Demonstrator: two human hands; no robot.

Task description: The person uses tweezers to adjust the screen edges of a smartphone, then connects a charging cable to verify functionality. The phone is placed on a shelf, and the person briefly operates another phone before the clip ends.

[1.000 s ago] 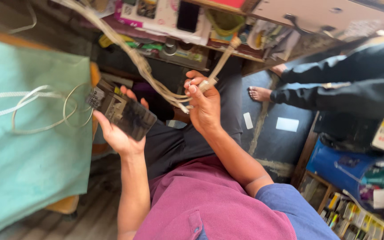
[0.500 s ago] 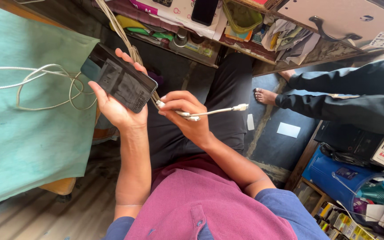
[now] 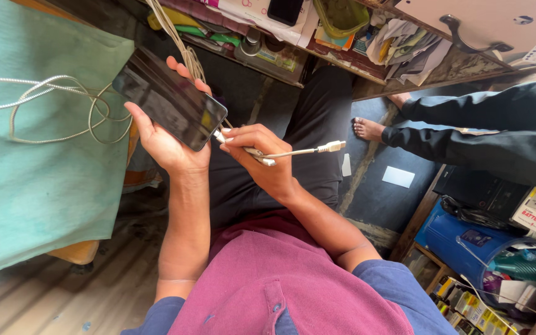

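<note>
Phone (image 3: 170,99) in L hand (image 3: 167,146), cable (image 3: 293,152) in R hand (image 3: 262,158)

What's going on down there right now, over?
Left hand holds dark phone. Right hand pinches white cable at phone's end. Nothing between them.

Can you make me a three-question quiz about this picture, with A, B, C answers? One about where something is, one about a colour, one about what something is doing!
1. Where does the loose coil of white cable lie?
A. on the green cloth
B. on the blue drum
C. on the person's lap

2. What colour is the front of the person's shirt?
A. yellow
B. maroon
C. white

3. What is the phone screen doing?
A. showing a bright picture
B. dark
C. covered by a sticker

Answers:
1 A, the coil rests on the cloth at the left.
2 B, the chest is maroon, with blue sleeves.
3 B, the left hand holds the phone with a black screen while the right hand pinches a white cable end.
</note>
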